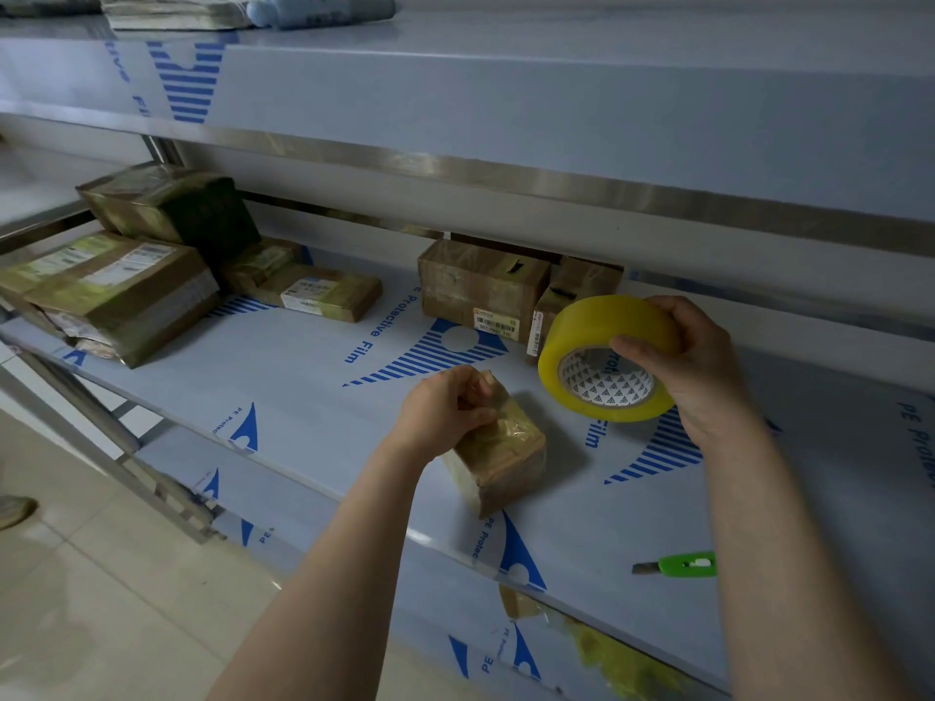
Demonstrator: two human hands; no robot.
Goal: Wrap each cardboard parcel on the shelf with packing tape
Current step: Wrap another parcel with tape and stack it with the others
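A small cardboard parcel [506,450], shiny with clear tape, lies near the front edge of the middle shelf [313,376]. My left hand [440,414] grips its far left corner with curled fingers. My right hand [693,361] holds a yellow roll of packing tape [592,336] in the air, just right of and above the parcel, with the thumb on the roll's inner rim. I cannot see a tape strip running between the roll and the parcel.
A green box cutter [683,565] lies at the shelf's front right. Two brown boxes [480,285] stand at the back behind the roll. Several taped parcels [121,290] are stacked at the left. An upper shelf [506,108] overhangs the work area.
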